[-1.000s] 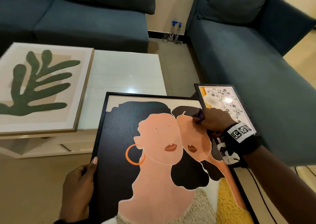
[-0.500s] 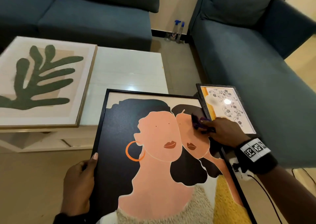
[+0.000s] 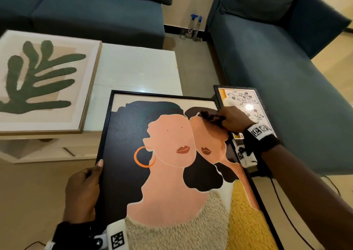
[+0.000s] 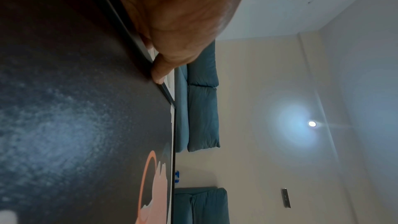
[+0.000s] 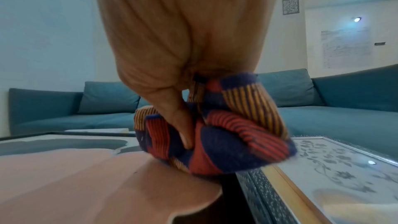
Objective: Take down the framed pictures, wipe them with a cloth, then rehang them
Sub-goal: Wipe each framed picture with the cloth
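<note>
A large black-framed picture of two faces [image 3: 172, 163] lies tilted toward me, its top edge near the white table. My left hand [image 3: 84, 188] grips its left frame edge, thumb on the front [image 4: 159, 74]. My right hand [image 3: 229, 119] holds a bunched striped red, blue and yellow cloth [image 5: 226, 134] and presses it on the glass near the picture's upper right [image 3: 208, 117]. A small floral picture in a dark frame [image 3: 246, 104] lies just right of it. A leaf picture in a wooden frame [image 3: 44, 81] rests on the table.
The white low table [image 3: 137, 72] stands ahead, with blue sofas behind it [image 3: 95, 13] and on the right [image 3: 277, 58]. Two spray bottles [image 3: 193, 28] stand on the floor in the corner between the sofas. A cable [image 3: 282, 207] trails over the floor at right.
My right hand with the cloth slid down and right across the glass, then back up toward the picture's top right. My left hand has kept its grip on the frame.
</note>
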